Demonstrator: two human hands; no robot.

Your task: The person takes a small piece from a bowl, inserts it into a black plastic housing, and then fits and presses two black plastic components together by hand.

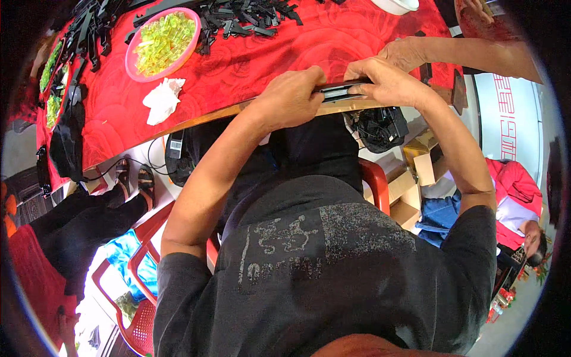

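At the near edge of the red-covered table, my left hand (pixel 292 98) and my right hand (pixel 389 82) grip a thin black strip-shaped part (pixel 336 93) between them. The part has a pale grey middle and lies level just above the table edge. My left fingers are curled round its left end. My right thumb and fingers pinch its right end. Its ends are covered by my fingers, so its full shape is hidden. Another person's hand (pixel 404 53) lies right behind my right hand; whether the two touch I cannot tell.
A pink bowl (pixel 132 66) of yellow-green translucent pieces stands left, near a crumpled white tissue (pixel 162 101). Black plastic parts (pixel 238 18) lie along the far side. A white bowl (pixel 397 6) is beyond. Below are cables (pixel 380 128), cardboard boxes (pixel 410 199) and red chairs (pixel 376 184).
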